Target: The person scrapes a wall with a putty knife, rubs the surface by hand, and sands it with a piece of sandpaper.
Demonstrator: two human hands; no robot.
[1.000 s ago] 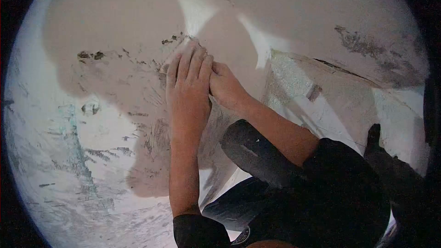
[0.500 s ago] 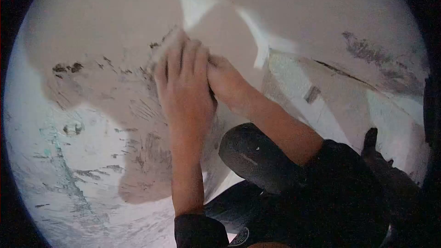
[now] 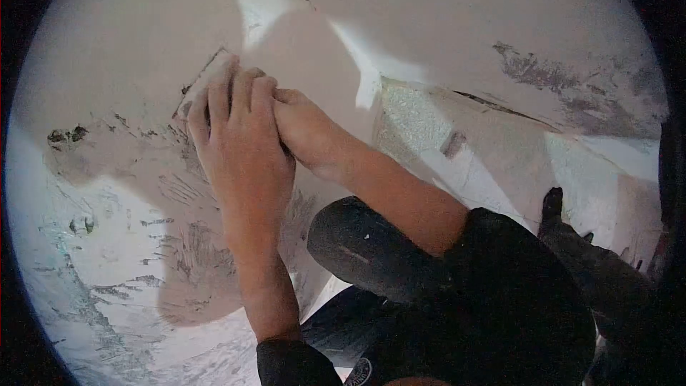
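Observation:
My left hand point(image 3: 239, 121) lies over the front of my right hand point(image 3: 304, 125), its fingers bent and pointing up the pale, patchy plastered surface. Both hands are closed together around a flat scraper point(image 3: 204, 78). Only its thin straight edge shows, slanting past my left fingertips against the surface; the handle is hidden under my hands. Around and below my left hand, dark scrape marks point(image 3: 189, 193) and rough patches cover the plaster point(image 3: 136, 43).
My bent knee point(image 3: 364, 243) in dark trousers is close below my right forearm. A ledge-like corner point(image 3: 407, 118) with a crack point(image 3: 493, 107) runs off to the right. A dark shoe point(image 3: 554, 207) shows at the right. Shadows fall across the surface.
Both hands have shifted left and slightly up along the surface together, and the scraper's edge shows more plainly. The camera view has also moved a little.

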